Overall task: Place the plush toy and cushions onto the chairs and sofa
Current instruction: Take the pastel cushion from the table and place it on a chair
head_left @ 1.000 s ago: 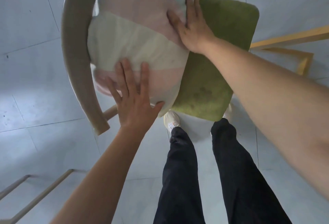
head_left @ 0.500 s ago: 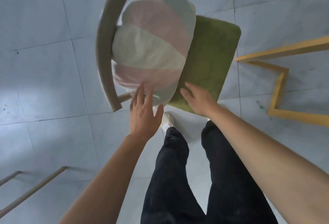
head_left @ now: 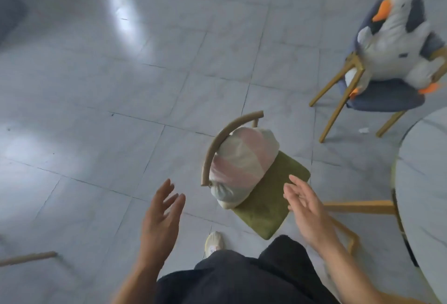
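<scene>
A pink and pale green striped cushion leans against the curved wooden backrest of a chair with a green seat in the middle of the view. My left hand is open in the air to the left of that chair, holding nothing. On the other side, my right hand hovers open over the seat's right edge, also with nothing in it. A white and grey plush penguin with an orange beak sits on a blue chair at the upper right.
A round white table fills the right edge, with yellow wooden legs under it. A wooden chair leg shows at the lower left. Grey tiled floor spreads left and beyond. My legs and one shoe are below.
Both hands have left the cushion and pulled back with fingers spread. The view has lifted and drawn away, so the penguin's chair and the table now show.
</scene>
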